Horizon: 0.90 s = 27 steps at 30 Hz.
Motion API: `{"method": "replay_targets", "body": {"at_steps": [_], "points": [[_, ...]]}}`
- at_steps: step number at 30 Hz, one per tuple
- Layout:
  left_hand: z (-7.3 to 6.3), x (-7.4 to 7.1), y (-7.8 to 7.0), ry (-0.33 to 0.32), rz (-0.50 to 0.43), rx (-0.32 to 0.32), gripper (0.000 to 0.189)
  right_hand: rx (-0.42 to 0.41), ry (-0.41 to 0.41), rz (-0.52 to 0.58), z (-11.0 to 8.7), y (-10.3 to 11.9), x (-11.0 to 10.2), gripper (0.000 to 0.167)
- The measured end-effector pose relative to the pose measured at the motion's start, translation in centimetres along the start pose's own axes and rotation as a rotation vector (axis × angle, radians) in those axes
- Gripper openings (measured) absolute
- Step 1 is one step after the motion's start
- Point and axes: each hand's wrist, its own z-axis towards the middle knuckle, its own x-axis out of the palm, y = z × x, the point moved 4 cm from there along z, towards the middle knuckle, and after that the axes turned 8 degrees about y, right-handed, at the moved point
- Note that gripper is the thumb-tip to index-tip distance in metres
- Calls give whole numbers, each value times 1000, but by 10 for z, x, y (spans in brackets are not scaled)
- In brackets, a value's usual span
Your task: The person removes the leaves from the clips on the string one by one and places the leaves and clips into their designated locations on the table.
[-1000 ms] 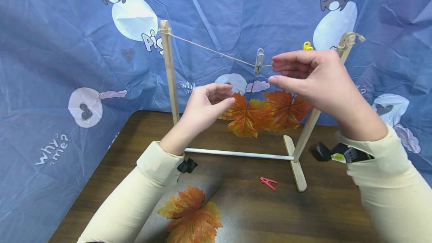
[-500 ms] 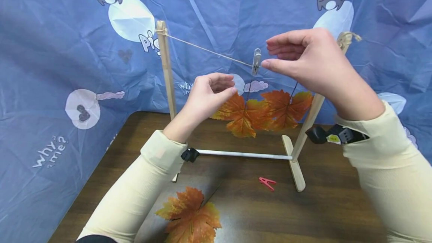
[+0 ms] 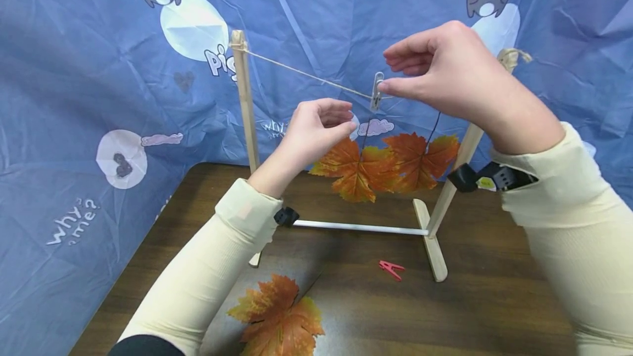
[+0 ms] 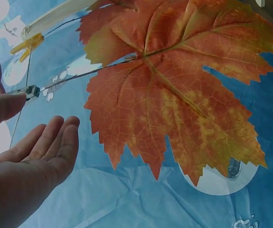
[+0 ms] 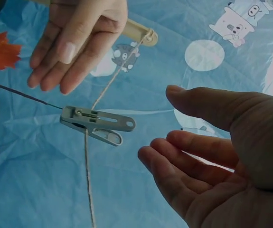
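Observation:
A grey clothespin (image 5: 96, 121) sits on the string (image 3: 306, 74), clamped over the stem of an orange maple leaf (image 3: 360, 172) that hangs below it. My right hand (image 3: 447, 73) is beside this clothespin, thumb and fingers parted; the right wrist view shows a gap between them and the clothespin. My left hand (image 3: 321, 128) is lower and to the left, fingers loosely bent, holding nothing. A second leaf (image 3: 420, 161) hangs to the right; the left wrist view shows a yellow clothespin (image 4: 28, 46) at its stem, which my right hand hides in the head view.
The string runs between two wooden posts (image 3: 245, 103) joined low down by a white rod (image 3: 356, 227). On the brown table (image 3: 356, 312) lie a red clothespin (image 3: 392, 269) and another maple leaf (image 3: 279, 317). A blue printed cloth (image 3: 316, 4) stands behind.
My right hand has risen and shifted slightly left, toward the top of the grey clothespin. My left hand has moved up and a little right. The leaves hang much as before.

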Motion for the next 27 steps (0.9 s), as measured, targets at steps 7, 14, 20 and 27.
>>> {"method": "replay_targets", "body": {"at_steps": [7,14,20,27], "points": [[7,4,-3,23,16,5,30,3,69,-65,11,5,-2,54],[13,14,-4,64,7,8,29,-11,158,-183,22,4,-4,53],[19,20,-3,55,42,32,25,-12,238,-228,33,0,-4,54],[21,25,-2,68,104,18,20,14,315,-267,43,-4,-2,55]]}}
